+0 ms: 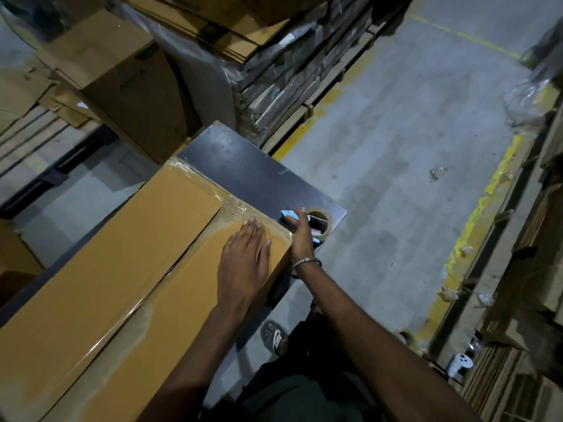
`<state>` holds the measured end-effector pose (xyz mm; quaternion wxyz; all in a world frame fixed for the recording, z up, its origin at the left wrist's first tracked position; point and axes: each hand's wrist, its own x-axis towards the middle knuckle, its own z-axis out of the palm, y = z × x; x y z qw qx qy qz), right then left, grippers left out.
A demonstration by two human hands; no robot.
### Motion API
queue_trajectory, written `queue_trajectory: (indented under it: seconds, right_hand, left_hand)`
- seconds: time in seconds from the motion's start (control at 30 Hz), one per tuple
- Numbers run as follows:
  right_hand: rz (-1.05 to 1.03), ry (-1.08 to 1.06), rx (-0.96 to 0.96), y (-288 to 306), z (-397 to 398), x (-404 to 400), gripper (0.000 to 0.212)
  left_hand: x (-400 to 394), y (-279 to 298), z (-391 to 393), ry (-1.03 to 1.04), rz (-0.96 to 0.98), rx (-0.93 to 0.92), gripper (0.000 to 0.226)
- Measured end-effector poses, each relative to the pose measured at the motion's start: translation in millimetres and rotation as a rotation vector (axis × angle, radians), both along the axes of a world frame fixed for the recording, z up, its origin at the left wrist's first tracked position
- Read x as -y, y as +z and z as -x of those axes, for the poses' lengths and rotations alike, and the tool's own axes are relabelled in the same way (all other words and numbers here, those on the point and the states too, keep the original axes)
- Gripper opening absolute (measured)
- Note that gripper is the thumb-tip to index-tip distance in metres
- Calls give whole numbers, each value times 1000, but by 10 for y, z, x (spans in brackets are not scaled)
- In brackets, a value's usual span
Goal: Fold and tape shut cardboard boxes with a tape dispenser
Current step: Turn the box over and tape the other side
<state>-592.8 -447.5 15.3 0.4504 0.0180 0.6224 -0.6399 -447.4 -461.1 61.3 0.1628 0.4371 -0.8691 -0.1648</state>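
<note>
Two hands at the box's near end: your left hand lies flat on the taped seam, your right hand grips the tape dispenser just past the edge — the box's long axis runs up-left, away from it.

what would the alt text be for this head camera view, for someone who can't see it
A person's left hand presses flat on a long brown cardboard box sealed with clear tape, lying on a dark table. The right hand grips a blue tape dispenser at the box's end; stacked cardboard stands beyond.
</note>
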Motion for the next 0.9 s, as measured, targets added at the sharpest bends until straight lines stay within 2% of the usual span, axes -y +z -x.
queue_trajectory:
  seconds: [0.07,0.13,0.17,0.23,0.3,0.33,0.4,0.43,0.47,0.5,0.53,0.57,0.6,0.67,0.7,0.73,0.8,0.87,0.9]
  right_hand:
    - [-153,-7,-119,239,75,-88,77]
    - [-108,17,-481,543,54,-166,63]
    - [-10,108,-676,628,46,-193,58]
    - [88,427,-971,634,-11,-219,49]
    - [-31,696,-1112,514,-18,-207,46]
    - [-104,755,-1171,440,19,-198,44]
    - [-240,894,-1098,341,158,-139,41]
    - [-308,936,-934,346,237,-75,43]
    - [-335,921,-729,356,317,-21,49]
    - [-355,875,-601,390,391,24,58]
    - [-351,858,-594,460,439,61,68]
    - [-333,863,-628,530,450,99,77]
    - [-285,868,-649,593,423,131,77]
    - [-114,939,-684,658,307,177,65]
    - [-54,1028,-780,645,234,176,60]
    - [-58,1107,-919,602,156,165,58]
    - [-124,1118,-1167,486,128,162,53]
    - [-274,1175,-1222,505,206,211,49]
    - [-346,1232,-1174,571,261,260,57]
  left_hand:
    - [-5,11,2,6,13,-14,43]
    - [-5,5,4,28,31,-13,40]
    - [-2,5,0,42,36,-9,38]
    - [-21,2,-15,58,49,13,37]
    - [-35,2,-9,61,56,17,38]
    - [-34,6,1,61,57,11,38]
    - [-50,2,4,65,58,14,37]
    - [-57,-4,1,69,62,17,36]
    - [-62,-9,-5,75,67,15,35]
    - [-66,-6,-13,84,71,10,35]
    - [-74,4,-16,97,71,4,36]
    - [-76,15,-15,113,69,-3,37]
    - [-72,16,-13,124,65,-8,37]
    - [-61,-6,-27,127,52,-11,39]
    - [-58,-23,-42,121,45,-13,40]
    - [-50,-37,-59,118,42,-25,40]
    - [-26,-45,-81,156,41,-71,36]
    - [-8,-11,-106,260,24,-107,32]
    - [-4,8,-123,315,17,-114,31]
